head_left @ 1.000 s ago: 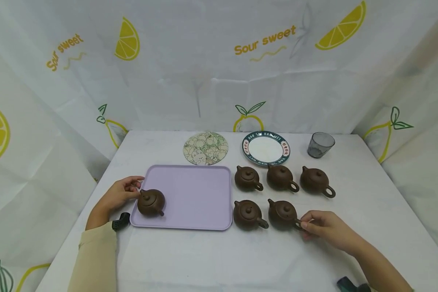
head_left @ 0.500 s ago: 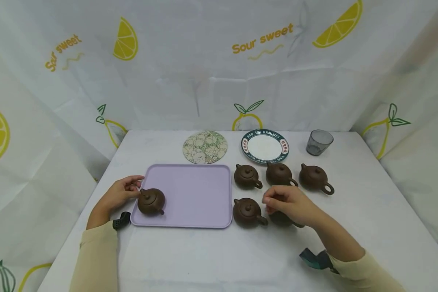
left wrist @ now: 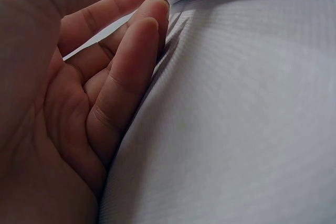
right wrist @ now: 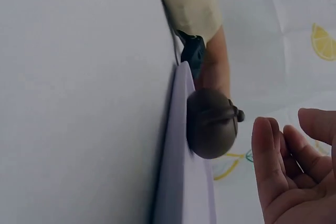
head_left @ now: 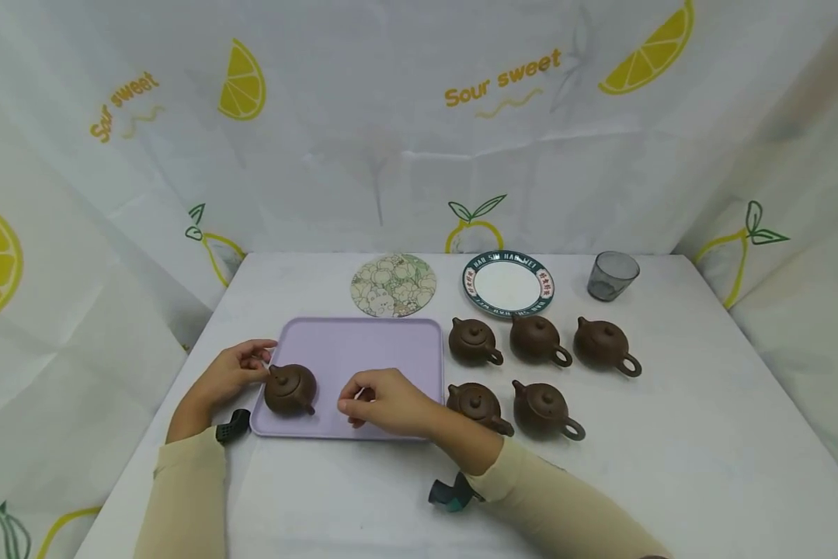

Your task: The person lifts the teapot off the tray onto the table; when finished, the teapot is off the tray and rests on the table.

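Observation:
A lilac tray (head_left: 363,341) lies on the white table, with a brown teapot (head_left: 290,390) upright on its left part. At the tray's left edge, my left hand (head_left: 226,374) pinches the rim between thumb and fingers, close to that teapot's spout; the left wrist view shows its fingertips (left wrist: 157,11) at the edge. Over the tray, right of the teapot, hovers my right hand (head_left: 394,404), fingers loosely bent and holding nothing. The right wrist view shows a gap between this hand (right wrist: 294,177) and the teapot (right wrist: 212,124).
Several more brown teapots (head_left: 603,345) stand in two rows right of the tray; my right forearm passes over the nearest teapot (head_left: 476,404). Behind are a patterned round mat (head_left: 394,285), a green-rimmed plate (head_left: 471,299) and a grey glass (head_left: 612,276).
My right hand has left the handle of the front-row teapot and moved left over the tray, without any teapot. My left hand and the teapots have stayed in place.

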A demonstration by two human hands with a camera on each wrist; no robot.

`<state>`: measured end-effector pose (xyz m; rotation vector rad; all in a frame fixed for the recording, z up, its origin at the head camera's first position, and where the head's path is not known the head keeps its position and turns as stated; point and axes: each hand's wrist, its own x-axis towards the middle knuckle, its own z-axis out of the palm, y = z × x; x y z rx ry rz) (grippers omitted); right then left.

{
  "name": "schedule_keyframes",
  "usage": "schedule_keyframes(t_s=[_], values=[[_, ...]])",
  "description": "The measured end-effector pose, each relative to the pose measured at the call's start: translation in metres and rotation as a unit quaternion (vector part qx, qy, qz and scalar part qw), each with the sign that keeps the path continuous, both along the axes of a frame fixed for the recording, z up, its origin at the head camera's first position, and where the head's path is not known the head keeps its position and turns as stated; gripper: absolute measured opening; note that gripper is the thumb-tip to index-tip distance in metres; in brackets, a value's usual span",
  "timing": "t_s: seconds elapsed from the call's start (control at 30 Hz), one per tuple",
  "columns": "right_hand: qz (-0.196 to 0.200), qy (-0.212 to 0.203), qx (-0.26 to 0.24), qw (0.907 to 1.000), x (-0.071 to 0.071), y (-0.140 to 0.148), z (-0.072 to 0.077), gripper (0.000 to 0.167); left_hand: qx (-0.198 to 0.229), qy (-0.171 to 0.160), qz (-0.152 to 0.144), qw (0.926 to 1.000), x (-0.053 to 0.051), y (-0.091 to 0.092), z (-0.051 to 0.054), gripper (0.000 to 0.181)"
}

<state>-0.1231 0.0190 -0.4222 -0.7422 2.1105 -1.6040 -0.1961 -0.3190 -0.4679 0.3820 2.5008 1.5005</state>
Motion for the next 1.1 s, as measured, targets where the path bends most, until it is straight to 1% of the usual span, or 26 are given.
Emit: schedule_keyframes(t_s=[0.1, 0.23, 0.33, 0.43, 0.53, 0.6, 0.73, 0.83, 0.9, 1.03, 1.07, 1.1], values=[[-0.038, -0.007, -0.003, 0.9992, -0.004, -0.026, -0.013, 0.006, 0.002, 0.003, 0.002, 1.0000, -0.004, -0.007, -0.013, 0.055], [-0.083, -0.005, 0.011, 0.9965, -0.008, -0.049, -0.023, 0.012, 0.007, 0.004, 0.005, 1.0000, -0.004, -0.008, -0.015, 0.055], [-0.104, -0.003, 0.035, 0.9940, -0.009, -0.059, -0.027, 0.017, 0.000, 0.006, 0.005, 1.0000, -0.004, -0.007, -0.016, 0.054], [-0.109, 0.012, 0.062, 0.9920, -0.009, -0.065, -0.030, 0.019, -0.006, 0.004, 0.009, 0.9999, -0.004, -0.007, -0.016, 0.054], [-0.102, 0.035, 0.085, 0.9905, -0.010, -0.068, -0.031, 0.018, -0.006, 0.002, 0.012, 0.9999, -0.003, -0.006, -0.015, 0.054], [-0.095, 0.040, 0.090, 0.9906, -0.010, -0.070, -0.032, 0.016, -0.005, 0.000, 0.010, 0.9999, -0.003, -0.006, -0.013, 0.055], [-0.088, 0.040, 0.084, 0.9917, -0.010, -0.073, -0.034, 0.012, -0.004, 0.002, 0.005, 1.0000, -0.003, -0.006, -0.012, 0.056], [-0.097, 0.043, 0.077, 0.9914, -0.009, -0.076, -0.036, 0.011, -0.005, 0.001, 0.004, 1.0000, -0.003, -0.007, -0.010, 0.057], [-0.106, 0.036, 0.069, 0.9913, -0.008, -0.078, -0.037, 0.012, -0.009, 0.002, 0.004, 0.9999, -0.002, -0.007, -0.010, 0.056], [-0.121, 0.005, 0.044, 0.9917, -0.006, -0.081, -0.039, 0.016, -0.016, 0.000, 0.008, 0.9998, -0.002, -0.006, -0.010, 0.056], [-0.123, 0.001, 0.040, 0.9916, -0.006, -0.082, -0.039, 0.017, -0.017, -0.001, 0.010, 0.9998, -0.003, -0.006, -0.010, 0.056], [-0.128, 0.007, 0.042, 0.9909, -0.006, -0.082, -0.040, 0.017, -0.016, -0.002, 0.011, 0.9998, -0.003, -0.006, -0.011, 0.056]])
